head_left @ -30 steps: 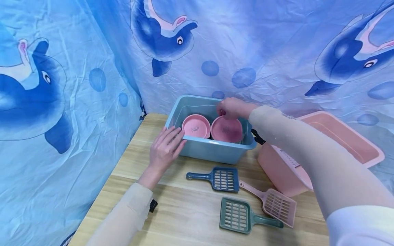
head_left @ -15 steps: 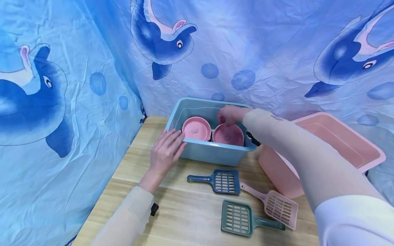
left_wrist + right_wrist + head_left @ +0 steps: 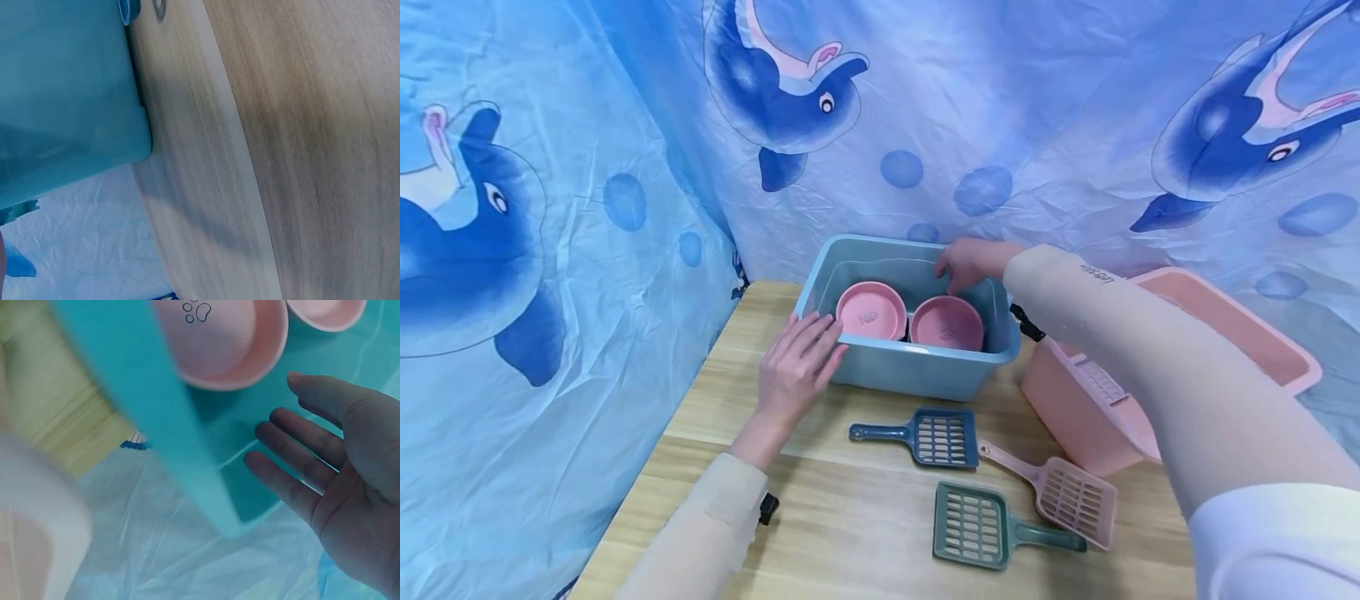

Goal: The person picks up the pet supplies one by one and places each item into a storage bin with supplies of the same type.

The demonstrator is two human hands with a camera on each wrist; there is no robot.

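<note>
A blue plastic bin (image 3: pixel 917 371) stands at the back of the table. Inside it, side by side, lie two round pink bowls: a left bowl (image 3: pixel 871 312) and a right bowl (image 3: pixel 947 323); a paw print shows in the right bowl (image 3: pixel 219 337) in the right wrist view. My left hand (image 3: pixel 793 367) rests with straight fingers on the bin's front left rim. My right hand (image 3: pixel 976 262) is over the bin's back right part, just behind the right bowl. In the right wrist view that hand (image 3: pixel 350 469) has loosely spread fingers, apart from the bowl, with nothing held.
Before the bin lie a blue slotted litter scoop (image 3: pixel 943 437), a pink one (image 3: pixel 1078 500) and a green one (image 3: pixel 973 525) on the wooden table (image 3: pixel 827 517). A pink bin (image 3: pixel 1067 417) stands at the right, partly behind my right arm. A dolphin-printed curtain (image 3: pixel 1060 100) hangs behind.
My right hand has let go of the right bowl's back rim and lifted slightly away. That bowl now lies lower in the bin beside the left one. My left hand stays on the rim.
</note>
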